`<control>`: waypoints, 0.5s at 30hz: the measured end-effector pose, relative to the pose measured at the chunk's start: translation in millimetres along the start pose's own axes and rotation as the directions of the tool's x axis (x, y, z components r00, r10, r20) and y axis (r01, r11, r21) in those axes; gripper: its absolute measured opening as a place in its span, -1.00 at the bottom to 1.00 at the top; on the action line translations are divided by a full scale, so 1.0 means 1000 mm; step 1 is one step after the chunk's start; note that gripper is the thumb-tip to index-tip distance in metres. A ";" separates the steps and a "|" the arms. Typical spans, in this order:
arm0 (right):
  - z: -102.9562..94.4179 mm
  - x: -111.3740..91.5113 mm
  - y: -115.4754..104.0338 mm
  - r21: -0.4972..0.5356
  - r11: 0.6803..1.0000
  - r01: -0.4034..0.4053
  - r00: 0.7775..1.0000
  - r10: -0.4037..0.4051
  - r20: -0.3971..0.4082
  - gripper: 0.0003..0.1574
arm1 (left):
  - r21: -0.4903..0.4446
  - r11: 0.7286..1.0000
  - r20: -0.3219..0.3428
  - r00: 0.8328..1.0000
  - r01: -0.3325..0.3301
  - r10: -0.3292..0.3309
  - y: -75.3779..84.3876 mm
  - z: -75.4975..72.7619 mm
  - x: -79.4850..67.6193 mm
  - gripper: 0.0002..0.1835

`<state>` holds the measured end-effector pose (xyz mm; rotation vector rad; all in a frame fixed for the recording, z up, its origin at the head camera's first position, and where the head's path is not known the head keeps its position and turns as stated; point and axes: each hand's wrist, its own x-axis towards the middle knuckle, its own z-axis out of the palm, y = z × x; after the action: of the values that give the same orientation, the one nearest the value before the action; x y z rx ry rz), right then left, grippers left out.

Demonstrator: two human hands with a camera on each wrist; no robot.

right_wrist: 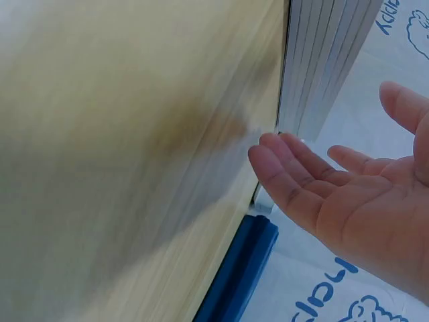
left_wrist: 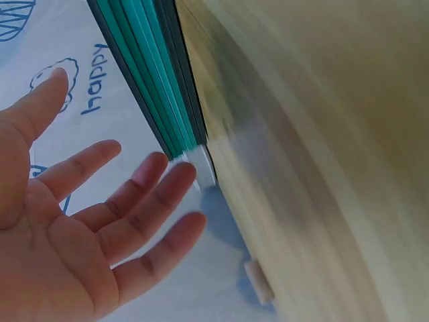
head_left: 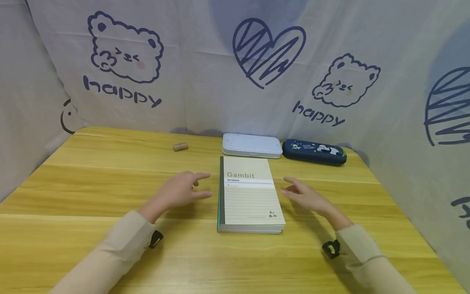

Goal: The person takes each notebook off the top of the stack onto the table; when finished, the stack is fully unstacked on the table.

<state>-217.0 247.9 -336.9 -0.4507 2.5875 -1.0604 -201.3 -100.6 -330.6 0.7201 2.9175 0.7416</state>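
Several notebooks [head_left: 251, 198] lie stacked on the wooden table [head_left: 110, 175] between the left hand [head_left: 181, 190] and right hand [head_left: 302, 197], both relaxed, holding nothing. The cream, dark-spined top cover [head_left: 249, 204] reads "Gambit" and "NOTEBOOK"; the cloth [head_left: 198, 81] behind says "happy".

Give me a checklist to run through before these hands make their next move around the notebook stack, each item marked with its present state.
1. Left hand holding nothing: ok, its fingers are spread.
2. Right hand holding nothing: ok.
3. Both hands touching the notebook stack: not ok, a gap shows on each side.
4. Nothing lying on top of the notebook stack: ok.
5. Notebook stack clear of the white case behind it: cannot tell, their edges meet in the head view.
6. Brown cylinder away from the notebook stack: ok, it lies apart, far to the left.
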 end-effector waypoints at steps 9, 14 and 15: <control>0.009 0.007 -0.003 0.047 0.999 0.002 1.000 -0.004 0.030 -0.26 | -0.233 0.972 0.061 0.998 -0.007 0.022 0.009 0.013 0.014 -0.36; 0.012 0.008 -0.004 0.075 0.997 0.012 0.999 -0.015 0.039 -0.25 | -0.303 0.951 0.123 0.992 0.065 -0.029 0.018 0.019 0.018 -0.28; 0.012 0.008 -0.005 0.080 0.997 0.012 0.999 -0.015 0.040 -0.26 | -0.313 0.947 0.132 0.991 0.075 -0.035 0.019 0.020 0.019 -0.26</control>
<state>-218.4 233.9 -343.3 -0.4658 2.4998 -1.1427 -207.2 -67.9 -338.2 0.6232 2.6051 1.0837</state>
